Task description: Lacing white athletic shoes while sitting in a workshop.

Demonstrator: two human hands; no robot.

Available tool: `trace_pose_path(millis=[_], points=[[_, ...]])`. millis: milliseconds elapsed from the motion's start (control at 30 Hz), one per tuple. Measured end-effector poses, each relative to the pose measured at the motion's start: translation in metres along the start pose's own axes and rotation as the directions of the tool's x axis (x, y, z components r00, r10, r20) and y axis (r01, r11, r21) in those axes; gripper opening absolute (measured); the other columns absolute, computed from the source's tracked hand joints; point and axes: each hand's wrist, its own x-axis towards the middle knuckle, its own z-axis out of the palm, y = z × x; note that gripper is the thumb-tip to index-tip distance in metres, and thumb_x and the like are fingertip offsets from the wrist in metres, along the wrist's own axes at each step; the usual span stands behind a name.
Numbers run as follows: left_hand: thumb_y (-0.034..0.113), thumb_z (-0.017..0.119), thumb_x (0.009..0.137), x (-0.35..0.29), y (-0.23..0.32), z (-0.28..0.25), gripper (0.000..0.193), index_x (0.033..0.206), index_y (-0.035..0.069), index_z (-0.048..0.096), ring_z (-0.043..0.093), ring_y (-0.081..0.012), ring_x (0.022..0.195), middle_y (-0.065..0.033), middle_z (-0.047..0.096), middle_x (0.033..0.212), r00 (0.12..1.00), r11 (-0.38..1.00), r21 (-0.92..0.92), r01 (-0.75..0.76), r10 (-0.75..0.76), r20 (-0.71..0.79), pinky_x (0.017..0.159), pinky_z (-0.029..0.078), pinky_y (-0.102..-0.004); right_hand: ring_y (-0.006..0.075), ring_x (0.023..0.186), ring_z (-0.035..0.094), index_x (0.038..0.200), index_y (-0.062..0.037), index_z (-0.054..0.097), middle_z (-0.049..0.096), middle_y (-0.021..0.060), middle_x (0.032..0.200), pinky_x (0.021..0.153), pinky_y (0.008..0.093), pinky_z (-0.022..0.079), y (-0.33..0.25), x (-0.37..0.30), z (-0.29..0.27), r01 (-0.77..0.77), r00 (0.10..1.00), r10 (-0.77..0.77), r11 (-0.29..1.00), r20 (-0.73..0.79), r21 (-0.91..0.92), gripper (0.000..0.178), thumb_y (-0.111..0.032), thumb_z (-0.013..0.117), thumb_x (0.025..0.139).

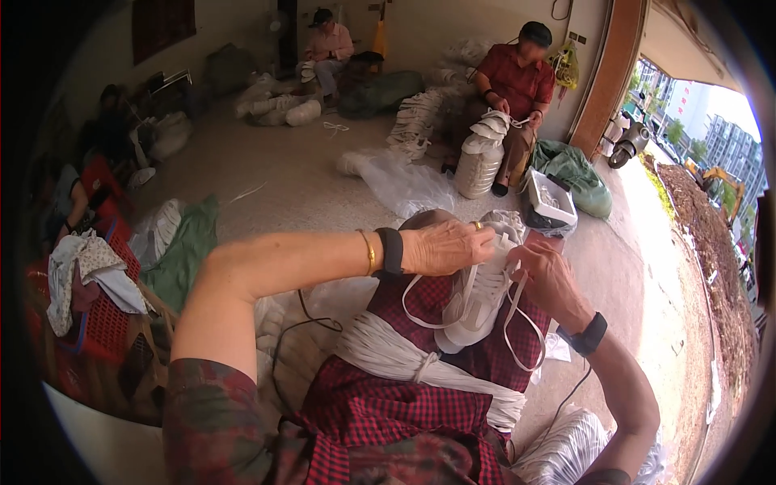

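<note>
White shoe (pixel 481 291) rests on the person's lap, upon the red-and-black checked apron (pixel 388 404), toward its far edge near the knees. Left hand (pixel 446 246): fingers curled together, touching the shoe near its tongue; whether this grip pinches tongue or lace, cannot tell. Right hand (pixel 554 279): grip closed, thumb against forefinger, on a white lace (pixel 533 364) beside the opening. Lace loops hang on both sides of the shoe.

Orientation: toe points toward the wearer, slightly left; opening faces away. Long axis runs obliquely from far right to near left.

Nearer the wearer, a knotted bundle of white strands (pixel 424 368) crosses the apron. Beyond the knees, on the floor: white box (pixel 570 212), green sack (pixel 582 182). Farther off, a seated co-worker (pixel 517 85) handles laces above stacked white shoes (pixel 478 166). At left, a red basket (pixel 95 331) bears cloths.
</note>
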Motion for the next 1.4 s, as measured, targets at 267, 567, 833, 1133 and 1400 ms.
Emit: trace_pose_path(millis=[267,567,833,1133,1400], points=[[0.015,0.055,0.088,0.024,-0.034,-0.01,0.018,0.102,0.004,0.055,0.067,-0.0247,0.091,-0.0102,0.056,0.103,0.883,0.852,0.231,-0.469,0.452,0.126,0.069,0.059,-0.0346,0.0272,0.103,0.051,0.09,-0.0046,0.069,0.052,0.0094,0.108,0.085,0.0379,0.047,0.002,0.017,-0.01,0.36,0.924,-0.296,0.886,0.242,-0.291,0.016,-0.019,0.065,0.083],[0.008,0.065,0.078,0.06,-0.043,-0.02,0.018,0.092,-0.002,0.07,0.066,-0.0343,0.083,-0.0181,0.067,0.092,0.683,0.926,-0.227,-0.3,0.375,0.627,0.072,0.054,-0.0425,0.0261,0.102,0.056,0.095,-0.0109,0.077,0.063,0.009,0.095,0.088,0.0393,0.047,0.013,0.031,-0.019,0.23,0.914,-0.256,0.966,0.314,0.12,0.029,0.0,0.053,0.083],[0.024,0.064,0.069,0.07,-0.025,-0.03,0.029,0.079,-0.002,0.073,0.068,-0.0291,0.073,-0.018,0.067,0.07,0.72,0.945,-0.124,0.304,-0.142,0.679,0.067,0.052,-0.0425,0.0207,0.067,0.068,0.088,-0.0018,0.074,0.071,0.012,0.074,0.064,0.0336,0.052,0.013,0.046,-0.009,-0.072,0.903,-0.003,0.985,0.43,0.159,0.023,-0.022,0.068,0.079],[0.025,0.071,0.071,0.06,-0.031,-0.023,0.028,0.086,0.002,0.073,0.064,-0.0184,0.08,-0.0101,0.071,0.084,0.555,0.647,-0.246,0.721,-0.328,0.765,0.071,0.051,-0.0344,0.0295,0.072,0.069,0.084,-0.0032,0.074,0.07,0.0157,0.077,0.065,0.0405,0.054,0.015,0.035,0.002,-0.091,0.939,0.047,0.989,0.339,0.116,0.021,-0.02,0.063,0.078],[0.026,0.057,0.097,0.047,-0.042,-0.008,0.023,0.089,0.004,0.061,0.05,-0.005,0.053,0.0002,0.058,0.066,0.687,0.221,-0.671,0.707,-0.438,0.58,0.044,0.035,-0.0231,0.0364,0.073,0.068,0.072,-0.0004,0.068,0.066,0.0184,0.07,0.066,0.0466,0.054,0.003,0.047,-0.013,-0.008,0.889,-0.023,0.998,0.457,0.066,0.022,-0.02,0.06,0.077]])
